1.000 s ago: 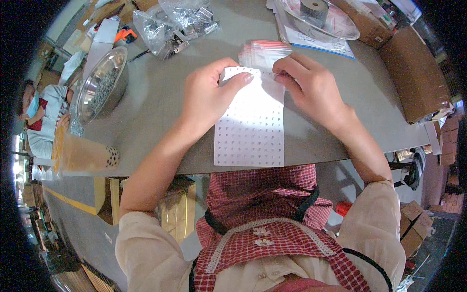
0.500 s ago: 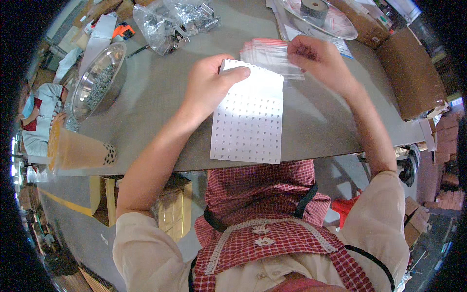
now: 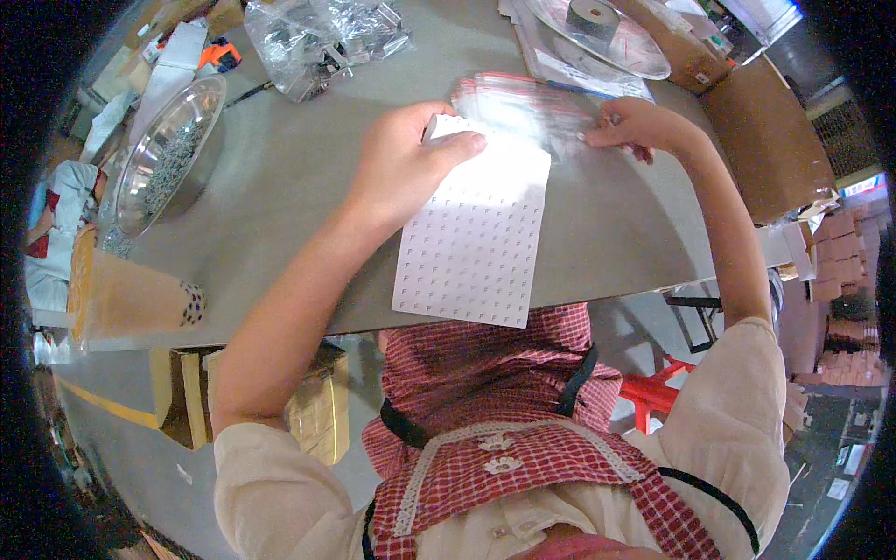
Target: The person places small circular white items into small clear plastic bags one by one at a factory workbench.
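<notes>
My left hand (image 3: 411, 168) is closed on a white sheet of labels (image 3: 471, 252), its thumb pressed over the folded top edge. The sheet carries rows of small printed marks and hangs down past the table's front edge. Just behind it lies a stack of clear zip bags (image 3: 509, 93) with red closure strips. My right hand (image 3: 644, 129) is at the right side of that stack, thumb and forefinger together at the edge of a clear bag smeared by motion. The other fingers of this hand are curled.
A steel bowl of small metal parts (image 3: 173, 154) and a cup of milky drink (image 3: 140, 294) stand at left. A plastic bag of metal pieces (image 3: 327, 42) lies at the back. At back right are a tray with a tape roll (image 3: 593, 23) and a cardboard box (image 3: 770, 140).
My right hand has moved right and a little down from the stack, and the clear bags have blurred toward it. My left hand keeps the label sheet, whose lower end has swung slightly left.
</notes>
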A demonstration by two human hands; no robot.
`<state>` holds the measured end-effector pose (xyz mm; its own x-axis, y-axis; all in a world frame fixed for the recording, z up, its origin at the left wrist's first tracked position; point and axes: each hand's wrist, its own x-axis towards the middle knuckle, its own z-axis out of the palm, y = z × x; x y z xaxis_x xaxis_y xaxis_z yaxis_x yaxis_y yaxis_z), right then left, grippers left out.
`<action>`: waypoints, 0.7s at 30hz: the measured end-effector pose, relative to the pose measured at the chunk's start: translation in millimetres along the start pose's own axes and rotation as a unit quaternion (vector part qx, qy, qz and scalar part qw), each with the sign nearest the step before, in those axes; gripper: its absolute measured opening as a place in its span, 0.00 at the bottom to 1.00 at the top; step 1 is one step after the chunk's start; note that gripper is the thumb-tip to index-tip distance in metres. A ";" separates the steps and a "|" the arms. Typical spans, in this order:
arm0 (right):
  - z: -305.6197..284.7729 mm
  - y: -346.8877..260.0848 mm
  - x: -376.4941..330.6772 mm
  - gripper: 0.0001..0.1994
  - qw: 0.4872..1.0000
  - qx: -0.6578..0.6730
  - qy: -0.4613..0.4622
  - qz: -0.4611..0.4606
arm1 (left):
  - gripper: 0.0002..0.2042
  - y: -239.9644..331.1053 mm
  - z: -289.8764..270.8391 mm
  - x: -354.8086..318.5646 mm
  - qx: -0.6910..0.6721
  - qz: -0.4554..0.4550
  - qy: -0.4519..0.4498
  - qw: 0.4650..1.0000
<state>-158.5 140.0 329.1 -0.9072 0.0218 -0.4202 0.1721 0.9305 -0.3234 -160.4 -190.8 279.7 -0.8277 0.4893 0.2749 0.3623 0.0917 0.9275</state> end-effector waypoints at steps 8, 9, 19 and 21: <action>-9.8 7.2 -39.3 0.23 0.985 -0.148 0.036 0.077 | 0.11 0.7 -1.8 0.4 -0.008 -0.031 -0.015 0.999; -11.6 9.6 -38.9 0.23 0.981 -0.170 0.042 0.080 | 0.11 2.0 -2.0 0.7 -0.018 -0.029 -0.013 0.999; 7.0 28.5 -39.8 0.06 0.965 0.131 0.028 -0.227 | 0.11 1.4 1.6 -2.1 -0.071 -0.035 -0.012 0.997; 13.5 14.5 -40.3 0.06 0.969 0.035 0.074 -0.232 | 0.11 3.2 0.5 -2.2 -0.077 -0.043 -0.031 0.996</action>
<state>-114.2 147.7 329.9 -0.9370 -0.3372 -0.0914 -0.2477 0.8256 -0.5069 -157.3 -191.2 282.0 -0.8228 0.5386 0.1811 0.2175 0.0041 0.9761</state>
